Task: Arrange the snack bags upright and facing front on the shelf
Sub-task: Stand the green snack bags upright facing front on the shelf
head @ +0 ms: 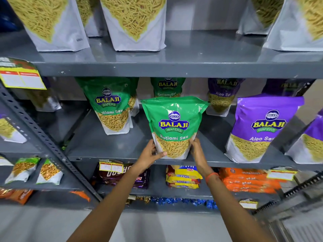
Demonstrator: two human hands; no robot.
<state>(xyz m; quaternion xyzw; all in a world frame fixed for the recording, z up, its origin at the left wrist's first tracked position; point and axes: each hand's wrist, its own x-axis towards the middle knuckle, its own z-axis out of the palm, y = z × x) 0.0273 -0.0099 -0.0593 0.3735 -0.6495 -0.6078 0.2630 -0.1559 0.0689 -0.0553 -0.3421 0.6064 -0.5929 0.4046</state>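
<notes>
A green Ratlami Sev bag stands upright at the front edge of the grey middle shelf, label facing me. My left hand grips its lower left corner and my right hand holds its lower right side. Another green bag stands upright further back to the left, and a third green bag is behind the held one. A purple Aloo Sev bag stands at the right front, with another purple bag behind it.
White sev pouches line the top shelf. Below are brown biscuit packs, yellow Marie packs and orange packs. A slotted upright post splits off the left bay. Yellow price tags hang on shelf edges.
</notes>
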